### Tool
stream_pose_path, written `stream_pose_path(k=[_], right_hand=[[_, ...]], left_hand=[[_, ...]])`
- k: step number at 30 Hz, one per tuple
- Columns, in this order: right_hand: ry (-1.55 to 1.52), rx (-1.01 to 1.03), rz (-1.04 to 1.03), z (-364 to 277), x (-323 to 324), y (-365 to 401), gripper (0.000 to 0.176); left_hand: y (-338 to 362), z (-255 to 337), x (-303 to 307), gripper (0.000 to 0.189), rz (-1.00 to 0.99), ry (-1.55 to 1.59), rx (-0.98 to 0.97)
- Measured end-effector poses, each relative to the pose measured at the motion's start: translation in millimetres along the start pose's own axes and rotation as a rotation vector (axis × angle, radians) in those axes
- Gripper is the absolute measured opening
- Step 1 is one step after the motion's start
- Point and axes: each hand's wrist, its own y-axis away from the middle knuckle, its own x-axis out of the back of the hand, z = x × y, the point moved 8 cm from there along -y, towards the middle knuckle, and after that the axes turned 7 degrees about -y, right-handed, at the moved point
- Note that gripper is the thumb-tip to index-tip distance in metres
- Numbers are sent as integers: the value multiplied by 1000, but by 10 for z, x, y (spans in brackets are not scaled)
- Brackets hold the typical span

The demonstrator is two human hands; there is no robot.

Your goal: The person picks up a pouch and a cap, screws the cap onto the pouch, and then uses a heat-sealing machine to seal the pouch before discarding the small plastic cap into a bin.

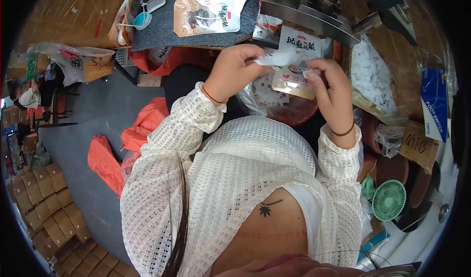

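My left hand (238,67) has thumb and forefinger pinched together on a white packet (278,59), which hangs between my two hands in front of the printed pouch (300,39), near the metal machine (306,16). My right hand (332,83) curls at the other side, thumb and forefinger close to a pale scrap of film; I cannot tell whether they are clamped on it, or whether it belongs to the same packet (that part is blurred and partly covered by my fingers).

I judge the packet very light, thin and floppy, so it should weigh almost nothing and fold rather than hold its line. Its surface is probably slick, and a hard pull could tear it. The flat edge looks the best place to take hold, with fingertip pads and little pressure. The pouch seems stiffer; I would take it by a side edge, clear of the print.
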Motion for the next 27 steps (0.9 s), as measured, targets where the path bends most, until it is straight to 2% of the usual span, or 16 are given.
stream_pose_path(k=[2,4,5,9,13,16,18,19,22,23,26,27], right_hand=[[-152,-104,98,25,73,-1,8],[-352,-187,271,132,162,-28,6],[-399,-222,266,186,127,-52,7],[213,85,158,-65,211,-81,14],[-81,-196,-46,150,192,18,23],[531,-13,195,111,673,88,28],[844,-97,182,457,1048,236,37],[877,-229,141,673,1157,362,44],[897,-225,-36,960,1013,417,47],[795,-169,12,1023,974,387,47],[789,-189,59,1129,970,305,43],[765,-179,49,1109,977,284,39]], left_hand=[[-4,3,-154,16,-65,-180,-27],[14,78,-302,17,-94,-128,3],[30,114,-383,17,-108,-104,16],[120,-6,-766,27,-237,334,227],[176,-103,-1034,28,-410,460,306],[111,-137,-1069,28,-472,501,335],[-30,-323,-1004,28,-454,525,364],[-139,-335,-924,30,-400,560,345],[-442,-323,-723,33,-325,667,359],[-500,-314,-682,36,-315,623,413],[-593,-415,-689,35,-313,666,433],[-582,-391,-699,43,-309,684,391]])
